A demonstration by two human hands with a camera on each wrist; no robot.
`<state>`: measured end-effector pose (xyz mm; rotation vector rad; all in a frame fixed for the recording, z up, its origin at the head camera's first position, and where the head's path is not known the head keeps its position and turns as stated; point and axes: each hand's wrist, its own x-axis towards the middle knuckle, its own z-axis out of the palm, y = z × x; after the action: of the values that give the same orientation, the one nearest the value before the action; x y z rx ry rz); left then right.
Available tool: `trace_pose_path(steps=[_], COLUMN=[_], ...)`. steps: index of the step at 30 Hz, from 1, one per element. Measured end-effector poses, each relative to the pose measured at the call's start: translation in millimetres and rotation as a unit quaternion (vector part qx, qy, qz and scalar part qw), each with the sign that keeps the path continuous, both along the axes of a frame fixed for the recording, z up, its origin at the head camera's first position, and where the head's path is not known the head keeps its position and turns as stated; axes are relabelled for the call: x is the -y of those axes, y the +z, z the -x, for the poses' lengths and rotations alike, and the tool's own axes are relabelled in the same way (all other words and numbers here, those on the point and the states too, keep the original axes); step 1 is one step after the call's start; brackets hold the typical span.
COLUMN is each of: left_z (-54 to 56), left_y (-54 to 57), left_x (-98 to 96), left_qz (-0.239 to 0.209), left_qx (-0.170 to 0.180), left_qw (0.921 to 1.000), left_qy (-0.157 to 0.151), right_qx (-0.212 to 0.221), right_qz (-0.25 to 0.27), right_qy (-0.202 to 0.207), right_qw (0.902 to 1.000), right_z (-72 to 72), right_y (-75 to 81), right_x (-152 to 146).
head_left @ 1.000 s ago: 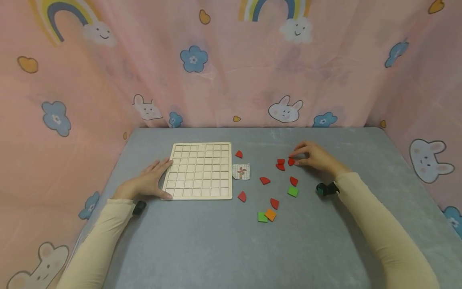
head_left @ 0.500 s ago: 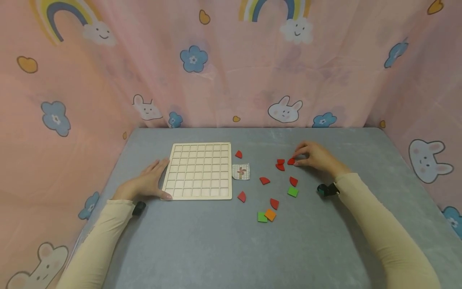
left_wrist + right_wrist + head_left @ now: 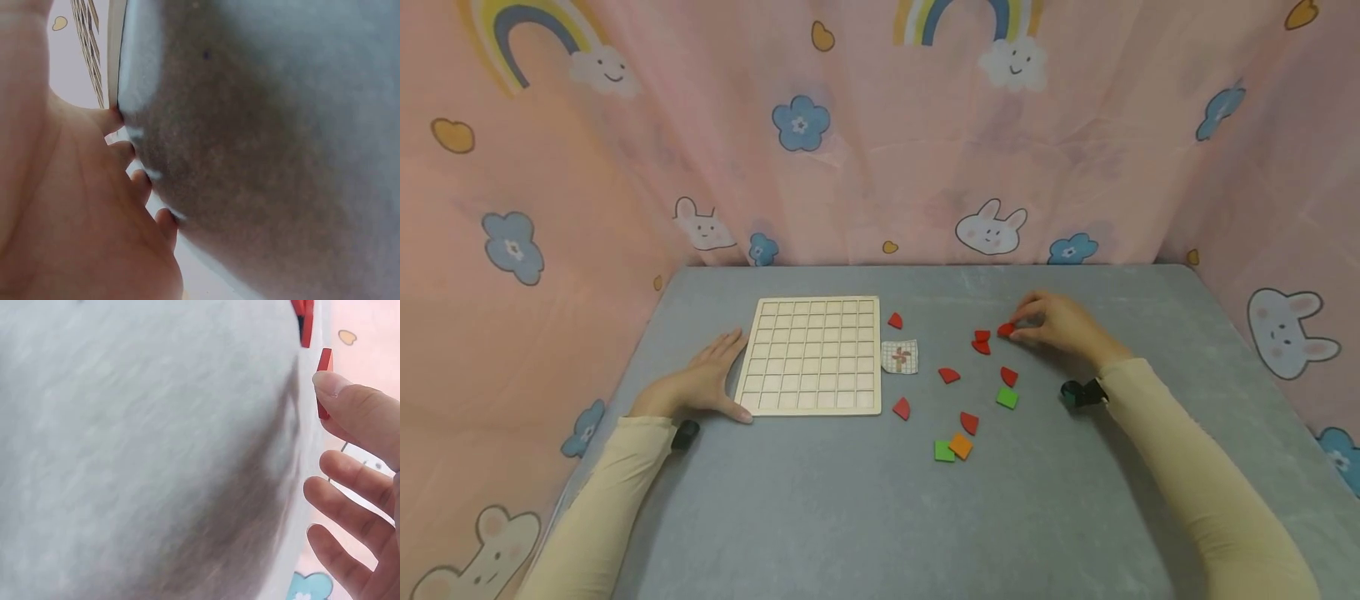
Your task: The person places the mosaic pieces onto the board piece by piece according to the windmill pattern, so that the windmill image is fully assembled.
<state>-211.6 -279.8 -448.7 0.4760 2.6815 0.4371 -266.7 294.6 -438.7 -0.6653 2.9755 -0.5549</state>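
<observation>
Between thumb and forefinger, my right hand (image 3: 1056, 329) pinches a red quarter-circle tile (image 3: 1006, 331); the right wrist view shows this tile (image 3: 324, 394) edge-on, raised off the table. Just left of it lie two red tiles (image 3: 982, 341), one partly over the other. My left hand (image 3: 703, 383) rests on the table at the left edge of a pale wooden grid board (image 3: 812, 357), fingers spread and holding nothing. In the left wrist view its fingertips (image 3: 142, 181) touch the table. A small paper card (image 3: 900, 357) with a red pinwheel pattern lies against the board's right edge.
On the grey table (image 3: 850, 500) are several more red quarter-circle tiles (image 3: 949, 376). A green square tile (image 3: 1007, 398) lies alone; another green tile (image 3: 943, 451) touches an orange one (image 3: 961, 446). A pink patterned curtain (image 3: 880, 167) stands behind the table.
My right hand has picked the red quarter-circle tile up slightly from the table. My left hand has slid a little left, off the board's edge.
</observation>
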Motion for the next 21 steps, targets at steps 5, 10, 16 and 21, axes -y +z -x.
trace_pose_path(steps=[5,10,16,21], left_z=[0.0,-0.3,-0.5,-0.5], left_y=[-0.3,1.1,1.2,1.5], left_x=[1.2,0.9,-0.1,-0.9], left_qz=[0.000,-0.003,0.004,0.004], left_qx=[0.002,0.007,0.006,0.002], left_qw=[1.0000,1.0000,0.9999,0.9999], left_qy=[-0.002,-0.006,-0.009,-0.009], right_qx=[0.000,-0.012,-0.017,-0.001], right_qz=[-0.006,-0.014,-0.010,-0.006], right_qy=[-0.004,0.005,0.022,0.022], right_qw=[1.0000,0.9998,0.9996,0.9997], right_z=[1.2,4.0,8.8,11.4], right_y=[5.2,5.6,4.9,6.6], right_x=[10,23,39,55])
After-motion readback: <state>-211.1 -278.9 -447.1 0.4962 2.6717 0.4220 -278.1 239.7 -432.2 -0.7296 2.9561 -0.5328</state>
